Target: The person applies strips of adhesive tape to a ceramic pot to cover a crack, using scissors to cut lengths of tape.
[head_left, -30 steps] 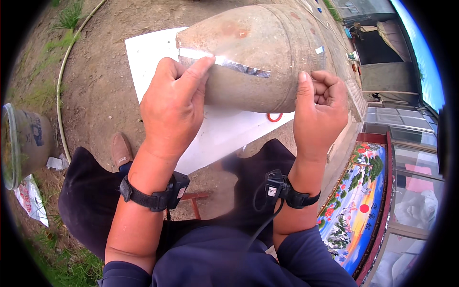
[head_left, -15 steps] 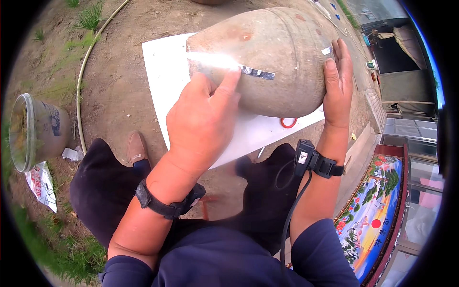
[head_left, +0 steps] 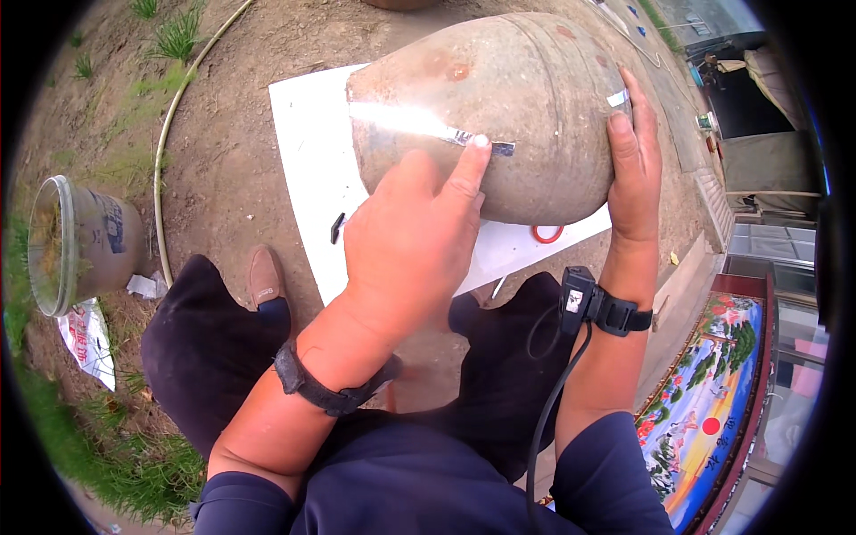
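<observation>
A large grey-brown clay jar (head_left: pixel 526 98) lies on its side across a white board (head_left: pixel 303 152), its narrower end to the left. A shiny, partly dark strip (head_left: pixel 459 136) sticks along its near side, with bright glare at the left part. My left hand (head_left: pixel 410 232) presses one digit, apparently the thumb, onto the strip; its other fingers are curled and mostly hidden. My right hand (head_left: pixel 635 165) holds the jar's right end, thumb on the near side and fingers round the far side. A small light patch (head_left: pixel 618 98) sits by this thumb.
On the board lie a small black piece (head_left: pixel 337 227) and a red ring (head_left: pixel 547 234), partly under the jar. A clear bucket (head_left: pixel 116 236) and a pale hose (head_left: pixel 160 152) are on the dirt at left. A colourful picture panel (head_left: pixel 704 401) stands at right.
My left hand has slid to the right along the strip, uncovering the small black piece on the board. My right hand stays at the jar's end.
</observation>
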Demonstrator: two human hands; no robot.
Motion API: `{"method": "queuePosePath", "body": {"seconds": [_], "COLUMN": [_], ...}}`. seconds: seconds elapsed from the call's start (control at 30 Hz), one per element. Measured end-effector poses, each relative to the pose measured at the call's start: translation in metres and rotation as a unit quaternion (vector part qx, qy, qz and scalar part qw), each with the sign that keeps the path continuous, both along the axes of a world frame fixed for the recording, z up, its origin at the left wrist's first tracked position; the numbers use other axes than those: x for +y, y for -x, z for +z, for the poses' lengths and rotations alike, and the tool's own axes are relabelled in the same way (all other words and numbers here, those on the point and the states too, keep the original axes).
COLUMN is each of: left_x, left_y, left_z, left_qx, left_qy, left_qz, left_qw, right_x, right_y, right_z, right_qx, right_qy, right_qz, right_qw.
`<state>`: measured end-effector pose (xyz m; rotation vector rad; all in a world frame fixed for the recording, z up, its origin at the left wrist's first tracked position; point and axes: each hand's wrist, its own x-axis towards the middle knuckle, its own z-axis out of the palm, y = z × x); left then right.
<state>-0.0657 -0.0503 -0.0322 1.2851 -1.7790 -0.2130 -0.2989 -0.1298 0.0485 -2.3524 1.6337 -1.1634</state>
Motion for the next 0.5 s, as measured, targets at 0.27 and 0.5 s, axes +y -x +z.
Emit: {"method": "queuePosePath", "body": {"seconds": [0.27,0.5], "left_x": [0.001,0.001], "left_y": [0.003,0.009], "left_z": [0.0,0.003], "left_qx": [-0.007,0.01], "left_qy": [-0.019,-0.02], "left_qz": [-0.004,-0.016], "left_qw": [1.0,1.0], "right_x": [-0.003,-0.003], "right_y": [-0.002,0.004], "right_z": [-0.001,-0.001], "right_qx": [0.002,0.024], "right_qy": [0.011,0.023], "right_qz": [-0.002,0.011], "right_qw": [1.0,0.999]}}
